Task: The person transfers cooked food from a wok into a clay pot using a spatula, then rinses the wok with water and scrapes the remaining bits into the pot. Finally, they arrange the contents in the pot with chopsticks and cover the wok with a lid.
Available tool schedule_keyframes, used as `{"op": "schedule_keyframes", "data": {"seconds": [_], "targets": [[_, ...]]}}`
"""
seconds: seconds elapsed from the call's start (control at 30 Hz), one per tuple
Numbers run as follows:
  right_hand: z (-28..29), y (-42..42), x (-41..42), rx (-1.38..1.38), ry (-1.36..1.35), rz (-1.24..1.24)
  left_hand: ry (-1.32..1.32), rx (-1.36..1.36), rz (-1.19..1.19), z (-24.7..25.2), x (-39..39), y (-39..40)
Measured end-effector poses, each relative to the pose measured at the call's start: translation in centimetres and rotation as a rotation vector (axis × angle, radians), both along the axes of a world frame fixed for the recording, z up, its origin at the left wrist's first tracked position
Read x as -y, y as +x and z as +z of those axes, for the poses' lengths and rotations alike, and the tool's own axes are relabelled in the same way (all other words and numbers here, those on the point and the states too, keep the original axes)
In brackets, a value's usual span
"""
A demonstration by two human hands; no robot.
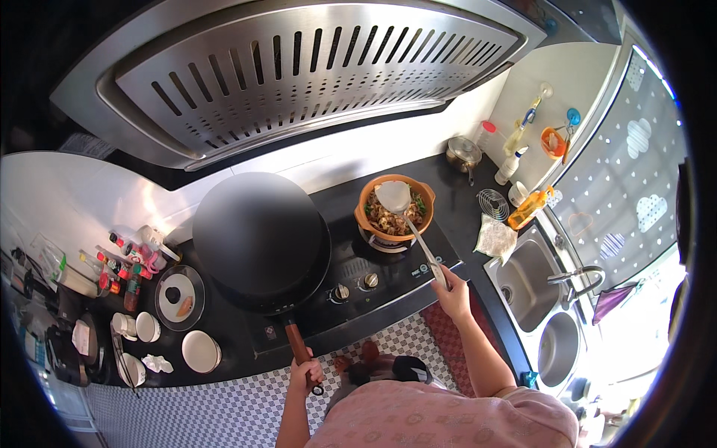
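My left hand point(306, 372) grips the brown wooden handle of a large dark wok point(326, 246) over the left side of the gas cooktop point(347, 311). A grey blur covers the wok's inside, so its contents cannot be made out. In my right hand point(452, 294) is the handle of a metal wok spatula point(394, 196). The spatula's wide blade rests over an orange two-handled clay pot point(361, 210), at or just above the food. Browned pieces with some green leaves point(386, 219) fill the pot, which stands on the right burner.
A range hood point(313, 84) overhangs the cooktop. Left are a glass lid point(179, 298), white bowls point(201, 351), chopsticks point(124, 361) and sauce bottles point(133, 288). Right are a small lidded saucepan point(464, 153), a folded cloth point(496, 238), an orange bottle point(529, 209) and a double-bowl sink point(529, 280).
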State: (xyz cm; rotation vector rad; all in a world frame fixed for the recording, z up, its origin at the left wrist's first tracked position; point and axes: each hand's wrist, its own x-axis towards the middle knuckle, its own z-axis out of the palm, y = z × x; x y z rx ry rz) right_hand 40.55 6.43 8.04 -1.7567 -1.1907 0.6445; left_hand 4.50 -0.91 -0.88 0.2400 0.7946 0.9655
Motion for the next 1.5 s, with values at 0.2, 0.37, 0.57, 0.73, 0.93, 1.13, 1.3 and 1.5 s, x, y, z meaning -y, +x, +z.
{"op": "schedule_keyframes", "data": {"seconds": [0.2,0.37,0.57,0.73,0.93,1.13,1.3,1.5], "targets": [[2.2,-2.8,0.6,0.226,0.02,0.028,-0.061,0.047,-0.034,-0.1,0.1,-0.4],[2.5,-7.8,-0.3,0.015,0.086,0.338,-0.067,0.181,0.08,0.3,0.2,0.0],[2.4,-14.8,-1.4,0.065,-0.112,0.568,-0.067,0.024,0.2,0.7,0.6,0.4],[1.0,-16.9,-2.5,0.17,-0.093,0.625,-0.008,-0.081,0.21,0.9,1.1,0.5],[-0.2,-19.6,-4.0,0.108,-0.219,0.664,0.133,-0.483,0.366,-0.8,1.7,0.1],[-2.3,-19.4,-3.9,-0.03,-0.245,0.711,0.275,-0.949,0.572,0.9,0.5,-1.2],[-1.7,-15.6,-3.8,-0.246,-0.387,0.812,0.691,-1.405,0.628,7.0,-1.5,0.3],[-4.4,-2.6,-9.2,-0.316,-0.064,0.379,0.839,-0.932,0.288,13.3,-9.4,7.8]]}}
